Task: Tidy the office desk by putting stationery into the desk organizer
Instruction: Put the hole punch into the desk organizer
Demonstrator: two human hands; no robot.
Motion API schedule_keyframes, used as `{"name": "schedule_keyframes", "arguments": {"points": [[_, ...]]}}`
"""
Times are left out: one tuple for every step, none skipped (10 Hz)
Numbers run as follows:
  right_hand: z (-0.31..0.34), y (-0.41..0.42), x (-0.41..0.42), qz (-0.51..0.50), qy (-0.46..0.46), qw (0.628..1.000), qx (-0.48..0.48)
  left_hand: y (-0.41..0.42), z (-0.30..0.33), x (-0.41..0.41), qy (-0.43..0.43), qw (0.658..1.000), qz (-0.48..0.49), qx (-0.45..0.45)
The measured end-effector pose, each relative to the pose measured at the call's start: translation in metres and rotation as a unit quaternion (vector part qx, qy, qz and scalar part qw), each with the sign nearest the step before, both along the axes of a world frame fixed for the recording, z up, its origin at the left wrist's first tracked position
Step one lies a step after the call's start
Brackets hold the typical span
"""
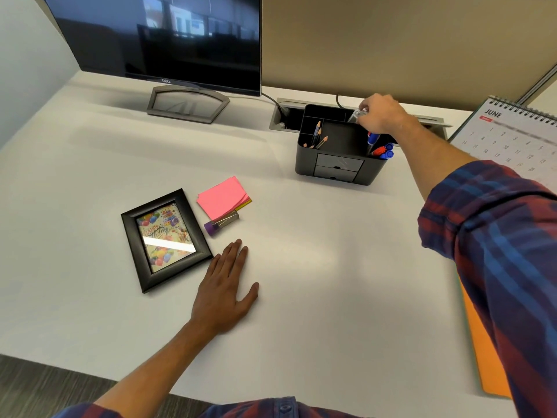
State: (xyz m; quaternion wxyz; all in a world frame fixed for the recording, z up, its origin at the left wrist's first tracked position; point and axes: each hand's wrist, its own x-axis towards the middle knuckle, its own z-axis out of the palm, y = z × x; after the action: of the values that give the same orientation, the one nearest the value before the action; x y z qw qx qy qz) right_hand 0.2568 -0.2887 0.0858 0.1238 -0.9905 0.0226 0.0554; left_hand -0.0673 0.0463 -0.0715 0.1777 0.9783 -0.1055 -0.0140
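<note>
A black desk organizer (pixel 307 158) stands at the back right of the white desk (pixel 331 282), with pencils (pixel 317 134) in its left slot and blue and red markers (pixel 382 150) in its right slot. My right hand (pixel 380 114) reaches over its back right corner and pinches a small clear, silvery item (pixel 355 116) above a rear compartment. My left hand (pixel 226 289) lies flat on the desk with straight fingers. A pink sticky-note pad (pixel 223 197) and a small clear tube with a purple cap (pixel 221 225) lie beyond the left hand.
A black picture frame (pixel 165 239) lies flat left of my left hand. A dark monitor (pixel 156 37) stands at the back left, with a cable tray (pixel 281 117) behind the organizer. A June calendar (pixel 509 140) and an orange folder (pixel 485 345) are at the right.
</note>
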Motion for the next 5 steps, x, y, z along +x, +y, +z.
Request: {"name": "schedule_keyframes", "arguments": {"points": [[-0.001,0.004,-0.002,0.021,0.014,0.999,-0.027,0.0,0.0,0.0,0.0,1.0,0.0,0.0],[-0.003,0.009,-0.008,0.045,0.019,0.995,-0.09,0.0,0.0,0.0,-0.001,1.0,0.001,0.0],[0.0,0.018,-0.019,0.071,-0.054,0.992,-0.093,0.0,0.0,0.0,-0.003,1.0,0.002,-0.002],[0.004,0.03,-0.041,0.118,-0.123,0.984,-0.054,0.0,-0.001,0.0,-0.005,1.0,0.002,-0.004],[0.0,0.035,-0.065,0.166,-0.091,0.981,-0.034,0.0,-0.001,0.0,-0.005,1.0,0.0,0.001]]}}
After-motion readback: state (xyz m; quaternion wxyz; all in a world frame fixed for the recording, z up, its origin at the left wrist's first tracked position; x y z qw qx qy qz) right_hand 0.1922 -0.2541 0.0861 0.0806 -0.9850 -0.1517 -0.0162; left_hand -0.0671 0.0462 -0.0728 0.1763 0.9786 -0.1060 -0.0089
